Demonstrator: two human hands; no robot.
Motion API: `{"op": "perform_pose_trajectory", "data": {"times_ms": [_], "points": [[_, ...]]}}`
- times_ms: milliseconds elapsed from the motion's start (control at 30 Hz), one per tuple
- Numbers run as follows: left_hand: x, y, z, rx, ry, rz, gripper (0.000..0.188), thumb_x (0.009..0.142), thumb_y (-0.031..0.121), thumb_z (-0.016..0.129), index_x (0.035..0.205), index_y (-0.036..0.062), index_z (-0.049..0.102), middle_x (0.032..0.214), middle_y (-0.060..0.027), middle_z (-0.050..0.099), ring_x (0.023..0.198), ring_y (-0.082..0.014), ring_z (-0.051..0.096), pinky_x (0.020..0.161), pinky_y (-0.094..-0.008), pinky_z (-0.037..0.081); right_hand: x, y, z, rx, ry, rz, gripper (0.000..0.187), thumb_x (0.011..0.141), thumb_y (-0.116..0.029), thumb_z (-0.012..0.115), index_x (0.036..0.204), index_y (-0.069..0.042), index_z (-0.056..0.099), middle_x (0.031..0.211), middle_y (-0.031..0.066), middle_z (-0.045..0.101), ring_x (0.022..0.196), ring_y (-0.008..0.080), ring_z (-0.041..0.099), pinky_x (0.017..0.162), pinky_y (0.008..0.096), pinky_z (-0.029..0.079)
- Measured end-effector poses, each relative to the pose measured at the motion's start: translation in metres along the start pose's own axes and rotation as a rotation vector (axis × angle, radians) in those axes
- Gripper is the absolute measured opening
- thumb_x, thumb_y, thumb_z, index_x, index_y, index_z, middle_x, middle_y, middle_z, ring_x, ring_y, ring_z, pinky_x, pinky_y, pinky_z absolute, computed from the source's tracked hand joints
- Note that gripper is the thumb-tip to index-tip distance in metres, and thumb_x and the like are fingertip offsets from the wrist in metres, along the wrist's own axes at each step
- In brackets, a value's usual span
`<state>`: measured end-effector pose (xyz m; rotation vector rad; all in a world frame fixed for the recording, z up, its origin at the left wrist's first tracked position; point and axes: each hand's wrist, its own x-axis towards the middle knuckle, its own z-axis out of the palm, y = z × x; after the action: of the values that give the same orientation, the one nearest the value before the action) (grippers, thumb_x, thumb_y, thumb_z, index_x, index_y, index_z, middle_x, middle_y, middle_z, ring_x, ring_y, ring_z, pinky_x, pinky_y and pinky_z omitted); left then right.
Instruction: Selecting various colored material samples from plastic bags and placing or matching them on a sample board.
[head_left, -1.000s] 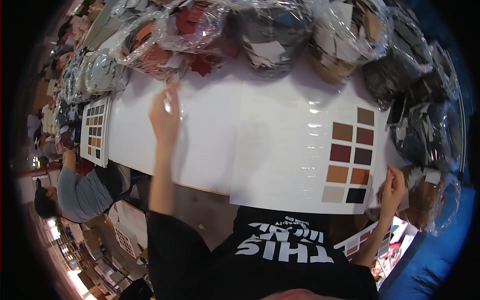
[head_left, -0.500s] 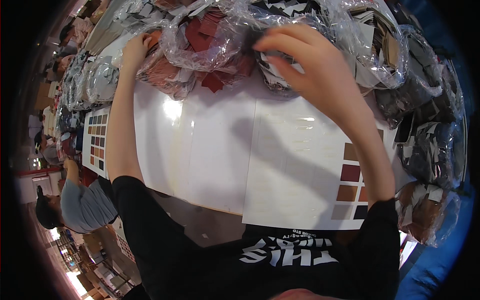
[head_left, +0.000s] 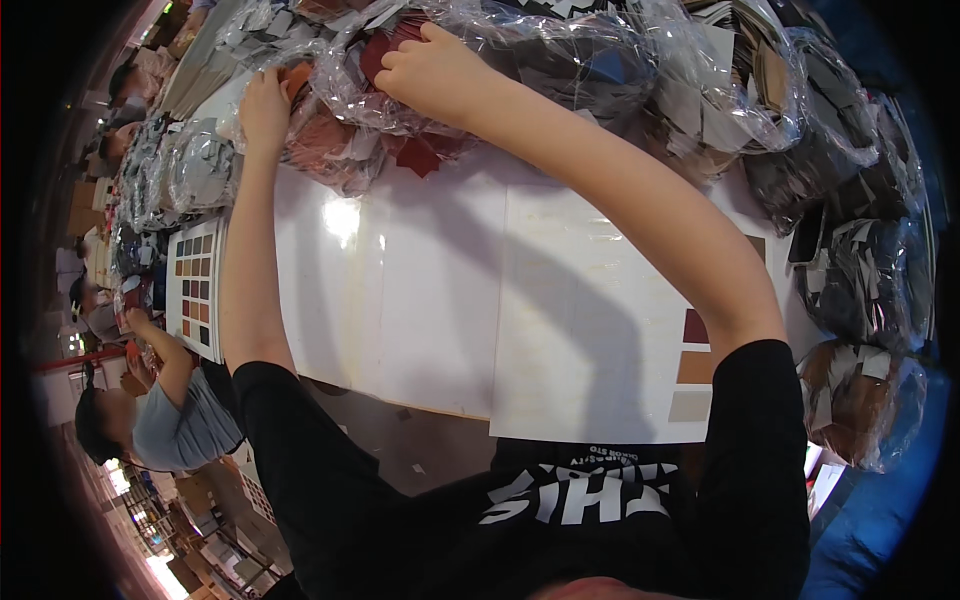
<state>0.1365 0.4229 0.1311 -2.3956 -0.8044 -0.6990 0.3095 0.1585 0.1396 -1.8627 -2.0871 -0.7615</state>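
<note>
My left hand (head_left: 265, 112) is at the far left of the table, its fingers curled at the edge of a plastic bag of orange-brown pieces (head_left: 325, 140). An orange piece (head_left: 297, 78) shows beside the fingertips; whether they grip it is hidden. My right hand (head_left: 435, 78) reaches across to the far middle, fingers bent in over dark red swatches (head_left: 378, 52) in an opened clear bag (head_left: 345, 85). Its fingertips are closed against these swatches. A loose red piece (head_left: 418, 157) pokes out below that bag.
White boards (head_left: 430, 300) lie before me, the right one with colour squares (head_left: 693, 367). Another swatch board (head_left: 197, 275) stands at the left. Clear bags of grey pieces (head_left: 590, 75) and brown pieces (head_left: 850, 395) line the back and right. A co-worker (head_left: 180, 415) is at the left.
My right hand has moved left, from the grey bag to the red swatches. The dark blurred thing at its fingertips no longer shows there. My left hand has barely moved.
</note>
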Motion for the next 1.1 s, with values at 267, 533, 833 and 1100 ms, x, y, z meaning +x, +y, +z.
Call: {"op": "perform_pose_trajectory", "data": {"times_ms": [267, 533, 833, 1100], "points": [[-0.045, 0.072, -0.139, -1.061, 0.244, -0.449, 0.021, 0.094, 0.013, 0.059, 0.108, -0.0018, 0.056, 0.092, -0.0077, 0.065, 0.078, -0.0139, 0.063, 0.072, -0.0251, 0.048, 0.0, 0.002, 0.005, 0.121, 0.082, -0.054, 0.015, 0.079, -0.015, 0.061, 0.093, -0.018, 0.064, 0.094, -0.0035, 0.06, 0.094, 0.0153, 0.06, 0.082, 0.0337, 0.043], [-0.258, 0.181, -0.24, -1.461, -0.194, -0.703, 0.012, 0.093, -0.002, 0.053, 0.104, 0.0002, 0.05, 0.083, -0.0061, 0.06, 0.072, -0.0102, 0.059, 0.062, -0.02, 0.042, -0.004, -0.004, -0.001, 0.052, -0.004, -0.008, 0.019, 0.077, -0.016, 0.065, 0.095, -0.018, 0.062, 0.097, -0.0031, 0.06, 0.097, 0.0161, 0.06, 0.083, 0.0328, 0.043], [-0.336, 0.243, -0.288, -1.431, -0.5, -0.71, 0.011, 0.095, 0.002, 0.052, 0.105, -0.0016, 0.054, 0.083, -0.0065, 0.069, 0.075, -0.0076, 0.06, 0.07, -0.0194, 0.045, -0.042, -0.003, -0.1, 0.481, 0.646, 0.264, 0.019, 0.081, -0.008, 0.062, 0.1, -0.006, 0.059, 0.082, 0.0111, 0.067, 0.075, 0.0292, 0.067, 0.065, 0.0378, 0.052], [-0.322, 0.281, -0.304, -1.354, -0.652, -0.177, 0.016, 0.081, -0.007, 0.06, 0.093, 0.0018, 0.063, 0.089, -0.0094, 0.069, 0.083, -0.028, 0.063, 0.077, -0.0352, 0.048, -0.285, -0.06, -0.178, 0.789, 0.232, 0.796, 0.011, 0.083, -0.003, 0.067, 0.092, -0.003, 0.061, 0.076, 0.0045, 0.065, 0.061, 0.0122, 0.062, 0.052, 0.0237, 0.046]]}}
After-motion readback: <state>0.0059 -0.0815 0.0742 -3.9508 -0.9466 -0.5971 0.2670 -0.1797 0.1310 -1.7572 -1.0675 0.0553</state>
